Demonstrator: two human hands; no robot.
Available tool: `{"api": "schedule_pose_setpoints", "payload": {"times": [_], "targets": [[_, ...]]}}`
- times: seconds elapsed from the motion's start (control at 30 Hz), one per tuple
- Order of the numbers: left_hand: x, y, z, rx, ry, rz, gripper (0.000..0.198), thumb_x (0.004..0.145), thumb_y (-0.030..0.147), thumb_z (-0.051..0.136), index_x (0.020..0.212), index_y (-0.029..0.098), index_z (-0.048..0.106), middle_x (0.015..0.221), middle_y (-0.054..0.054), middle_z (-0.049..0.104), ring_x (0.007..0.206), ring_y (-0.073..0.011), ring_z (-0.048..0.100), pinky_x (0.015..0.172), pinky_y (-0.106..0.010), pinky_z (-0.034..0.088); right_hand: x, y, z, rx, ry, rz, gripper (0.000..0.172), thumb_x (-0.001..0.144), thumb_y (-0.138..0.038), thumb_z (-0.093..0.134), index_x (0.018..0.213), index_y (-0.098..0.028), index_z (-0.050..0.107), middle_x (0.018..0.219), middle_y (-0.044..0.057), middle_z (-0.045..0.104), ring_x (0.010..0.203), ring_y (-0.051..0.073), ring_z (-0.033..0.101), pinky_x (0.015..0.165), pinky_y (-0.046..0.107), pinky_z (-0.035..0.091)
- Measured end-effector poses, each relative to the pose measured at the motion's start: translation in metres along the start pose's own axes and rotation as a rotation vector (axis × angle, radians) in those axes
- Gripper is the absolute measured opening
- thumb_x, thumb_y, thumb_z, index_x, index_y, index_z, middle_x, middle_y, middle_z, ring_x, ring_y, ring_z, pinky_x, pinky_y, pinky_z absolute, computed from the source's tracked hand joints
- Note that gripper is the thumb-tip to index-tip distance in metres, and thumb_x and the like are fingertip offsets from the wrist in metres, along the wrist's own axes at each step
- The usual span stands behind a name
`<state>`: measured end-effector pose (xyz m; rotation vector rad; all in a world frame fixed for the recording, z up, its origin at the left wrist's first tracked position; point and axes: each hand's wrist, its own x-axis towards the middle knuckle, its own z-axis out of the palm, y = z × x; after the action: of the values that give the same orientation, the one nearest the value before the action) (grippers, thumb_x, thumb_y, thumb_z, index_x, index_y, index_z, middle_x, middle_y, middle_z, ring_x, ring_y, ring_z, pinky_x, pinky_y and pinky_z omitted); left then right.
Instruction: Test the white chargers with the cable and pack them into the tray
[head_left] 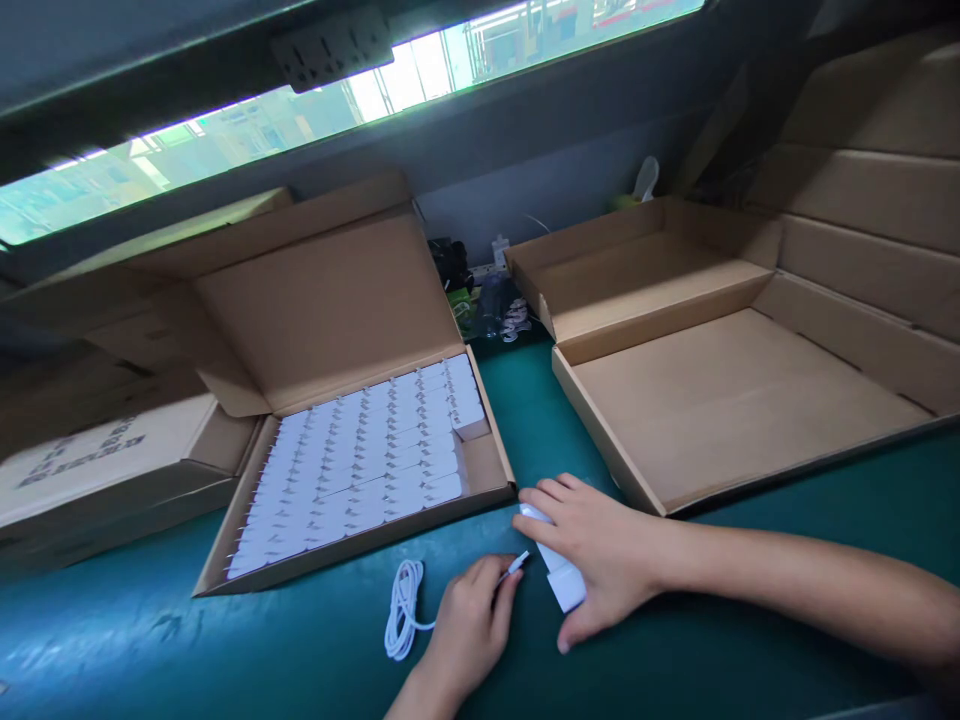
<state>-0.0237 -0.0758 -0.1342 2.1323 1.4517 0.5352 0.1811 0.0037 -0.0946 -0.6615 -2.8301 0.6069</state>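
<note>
Brown cardboard box (pixel 97 450): blurry print | left hand (pixel 474 615): grip pinched on thin white cable plug (pixel 517 563), slanting, tip up-right, near white blocky piece (pixel 568 590) | right hand (pixel 604 540): grip wide around it

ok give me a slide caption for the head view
Left grip pinches a white cable end; right grip lies over a white boxy item.
</note>
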Motion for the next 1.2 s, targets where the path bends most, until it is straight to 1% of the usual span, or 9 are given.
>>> {"api": "schedule_pose_setpoints", "payload": {"times": [0.17, 0.27, 0.37, 0.53, 0.6, 0.73, 0.9, 1.03, 1.2], "targets": [[0.002, 0.002, 0.002, 0.005, 0.001, 0.014, 0.015, 0.09, 0.019, 0.04, 0.097, 0.02, 0.053, 0.085, -0.004, 0.064, 0.076, -0.0166, 0.062, 0.066, -0.027, 0.049, -0.002, 0.003, 0.001, -0.034, -0.025, -0.023, 0.085, 0.049, -0.065, 0.065, 0.112, -0.009, 0.048, 0.117, 0.018, 0.043, 0.108, 0.033, 0.036, 0.094, 0.047, 0.026], [0.003, 0.004, 0.003, -0.014, 0.006, 0.008, 0.016, 0.089, 0.019, 0.04, 0.096, 0.02, 0.054, 0.085, -0.004, 0.064, 0.076, -0.0167, 0.062, 0.067, -0.027, 0.049, -0.003, 0.004, 0.001, -0.058, -0.05, -0.024, 0.079, 0.05, -0.051, 0.07, 0.112, -0.008, 0.047, 0.116, 0.018, 0.043, 0.109, 0.033, 0.036, 0.097, 0.047, 0.022], [0.004, 0.007, 0.006, -0.017, 0.023, 0.011, 0.016, 0.089, 0.019, 0.039, 0.096, 0.019, 0.054, 0.085, -0.005, 0.064, 0.076, -0.0171, 0.061, 0.068, -0.027, 0.049, -0.004, 0.003, 0.004, -0.058, -0.069, -0.028, 0.074, 0.056, -0.037, 0.064, 0.119, -0.006, 0.042, 0.118, 0.02, 0.041, 0.11, 0.033, 0.036, 0.097, 0.047, 0.022], [0.006, 0.01, 0.006, -0.003, 0.01, 0.033, 0.017, 0.089, 0.019, 0.039, 0.095, 0.019, 0.055, 0.083, -0.005, 0.063, 0.075, -0.0174, 0.061, 0.069, -0.028, 0.049, -0.006, 0.003, 0.01, -0.039, -0.082, -0.01, 0.094, 0.054, -0.032, 0.061, 0.134, -0.002, 0.021, 0.124, 0.024, 0.035, 0.112, 0.036, 0.033, 0.094, 0.048, 0.022], [0.007, 0.01, 0.005, -0.001, -0.011, 0.036, 0.017, 0.09, 0.019, 0.038, 0.095, 0.018, 0.055, 0.082, -0.005, 0.062, 0.075, -0.0175, 0.06, 0.069, -0.028, 0.049, -0.006, 0.002, 0.01, -0.034, -0.09, -0.013, 0.088, 0.053, -0.031, 0.06, 0.131, -0.007, 0.029, 0.123, 0.022, 0.035, 0.111, 0.037, 0.033, 0.091, 0.049, 0.024], [0.008, 0.01, 0.003, -0.01, -0.05, 0.044, 0.017, 0.09, 0.019, 0.038, 0.095, 0.018, 0.053, 0.083, -0.005, 0.061, 0.075, -0.0173, 0.06, 0.068, -0.028, 0.048, -0.006, 0.001, 0.005, -0.052, -0.088, -0.028, 0.062, 0.054, -0.032, 0.059, 0.112, -0.013, 0.048, 0.122, 0.022, 0.035, 0.11, 0.038, 0.035, 0.087, 0.049, 0.026], [0.014, 0.01, 0.003, 0.019, -0.075, 0.057, 0.018, 0.09, 0.019, 0.035, 0.094, 0.018, 0.053, 0.081, -0.006, 0.061, 0.074, -0.0179, 0.059, 0.067, -0.029, 0.047, -0.005, 0.001, 0.005, -0.097, -0.07, -0.041, 0.056, 0.054, -0.035, 0.058, 0.104, -0.011, 0.05, 0.119, 0.023, 0.037, 0.107, 0.036, 0.036, 0.087, 0.048, 0.027], [0.021, 0.01, 0.002, 0.065, -0.104, 0.1, 0.018, 0.09, 0.019, 0.034, 0.085, 0.017, 0.052, 0.075, -0.005, 0.059, 0.069, -0.0184, 0.059, 0.062, -0.029, 0.047, -0.004, 0.002, 0.007, -0.117, -0.051, -0.047, 0.053, 0.053, -0.036, 0.057, 0.099, -0.011, 0.05, 0.113, 0.021, 0.041, 0.103, 0.034, 0.038, 0.087, 0.047, 0.027], [0.023, 0.009, 0.005, 0.06, -0.071, 0.122, 0.018, 0.09, 0.018, 0.033, 0.085, 0.017, 0.05, 0.076, -0.005, 0.06, 0.068, -0.018, 0.06, 0.062, -0.028, 0.047, -0.003, 0.002, 0.008, -0.131, -0.033, -0.041, 0.05, 0.053, -0.036, 0.056, 0.095, -0.011, 0.051, 0.11, 0.02, 0.043, 0.099, 0.033, 0.04, 0.086, 0.046, 0.028]]}}
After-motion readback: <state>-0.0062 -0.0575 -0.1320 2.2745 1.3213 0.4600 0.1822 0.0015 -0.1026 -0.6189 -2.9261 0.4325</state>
